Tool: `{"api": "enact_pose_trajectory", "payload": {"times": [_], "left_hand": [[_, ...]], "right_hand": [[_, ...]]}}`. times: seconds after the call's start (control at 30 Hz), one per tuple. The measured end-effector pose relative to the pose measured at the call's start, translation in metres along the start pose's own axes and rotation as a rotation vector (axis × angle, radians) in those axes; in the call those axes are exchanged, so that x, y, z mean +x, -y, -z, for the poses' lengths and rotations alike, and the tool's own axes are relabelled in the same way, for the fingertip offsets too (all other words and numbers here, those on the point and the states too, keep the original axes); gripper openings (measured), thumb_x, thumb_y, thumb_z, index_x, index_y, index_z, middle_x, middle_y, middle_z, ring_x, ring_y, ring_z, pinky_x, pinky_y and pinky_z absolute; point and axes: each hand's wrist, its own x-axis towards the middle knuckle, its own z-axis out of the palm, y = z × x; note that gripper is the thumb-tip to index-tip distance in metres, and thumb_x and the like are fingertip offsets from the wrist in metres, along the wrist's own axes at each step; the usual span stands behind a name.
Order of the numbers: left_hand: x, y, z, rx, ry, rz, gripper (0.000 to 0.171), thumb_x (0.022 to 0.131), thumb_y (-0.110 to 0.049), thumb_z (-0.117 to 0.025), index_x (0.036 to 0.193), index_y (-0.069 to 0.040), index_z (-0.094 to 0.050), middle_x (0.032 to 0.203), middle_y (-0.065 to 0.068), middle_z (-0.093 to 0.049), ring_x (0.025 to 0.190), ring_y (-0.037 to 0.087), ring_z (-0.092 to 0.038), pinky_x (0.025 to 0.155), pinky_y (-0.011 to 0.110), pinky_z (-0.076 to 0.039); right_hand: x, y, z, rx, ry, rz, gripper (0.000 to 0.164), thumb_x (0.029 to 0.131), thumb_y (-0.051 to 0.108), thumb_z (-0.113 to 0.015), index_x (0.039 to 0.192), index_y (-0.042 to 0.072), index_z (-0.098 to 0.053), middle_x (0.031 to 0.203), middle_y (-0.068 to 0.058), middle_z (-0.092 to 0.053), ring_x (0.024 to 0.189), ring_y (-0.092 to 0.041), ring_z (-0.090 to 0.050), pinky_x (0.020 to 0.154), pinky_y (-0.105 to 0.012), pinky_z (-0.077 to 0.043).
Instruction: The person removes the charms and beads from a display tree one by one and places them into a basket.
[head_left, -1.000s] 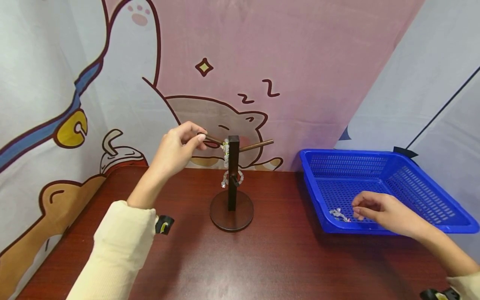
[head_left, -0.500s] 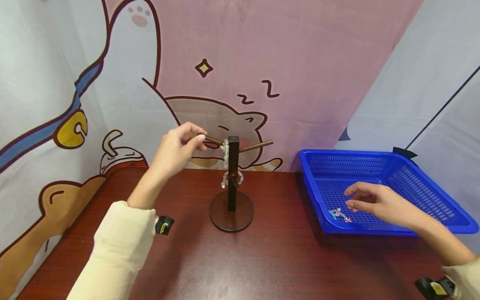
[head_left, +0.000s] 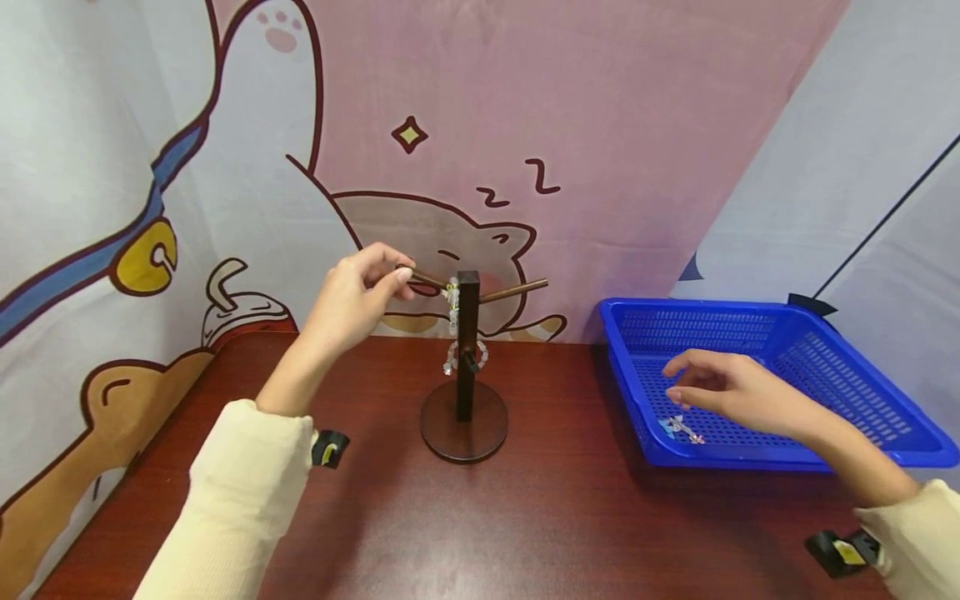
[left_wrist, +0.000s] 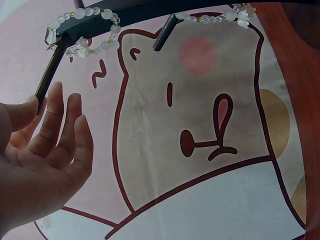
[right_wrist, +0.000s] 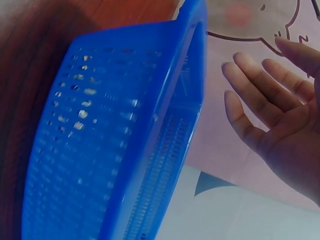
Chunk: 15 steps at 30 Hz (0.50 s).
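Observation:
My left hand (head_left: 351, 302) pinches the end of the upper left peg (left_wrist: 50, 72) of a dark wooden jewelry stand (head_left: 466, 333), thumb on one side. A bracelet of clear and green beads (left_wrist: 87, 14) hangs on that peg, close to the post. Lower down, a second beaded bracelet (head_left: 482, 356) hangs on the short front peg. My right hand (head_left: 738, 390) hovers over the blue plastic basket (head_left: 626, 392), fingers spread and relaxed in the right wrist view, with nothing in them. Below it, a small cluster of pale beaded jewelry (head_left: 681, 429) lies in the basket's near left corner.
The stand's round base (head_left: 464, 442) rests on the reddish-brown table (head_left: 420, 533). An upper right peg (head_left: 517, 290) juts out bare toward the basket. A cartoon-printed cloth (head_left: 615, 150) hangs behind the table and along its left side.
My right hand has risen from low in the basket and moved left and away from me, its fingers empty. The left hand stays on the peg, and the stand has not moved.

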Motion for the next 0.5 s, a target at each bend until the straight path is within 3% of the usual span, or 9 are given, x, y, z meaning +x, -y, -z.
{"api": "enact_pose_trajectory", "payload": {"times": [0.5], "left_hand": [[0.0, 0.0, 0.0, 0.001, 0.002, 0.01, 0.013, 0.092, -0.011, -0.055, 0.1, -0.006, -0.063, 0.075, 0.009, -0.067, 0.06, 0.015, -0.048, 0.054, 0.026, -0.032]], "right_hand": [[0.03, 0.023, -0.01, 0.059, 0.065, 0.063, 0.012, 0.09, 0.012, -0.059, 0.101, 0.009, -0.058, 0.082, 0.0, -0.066, 0.073, -0.015, -0.063, 0.061, -0.028, -0.049]]}}
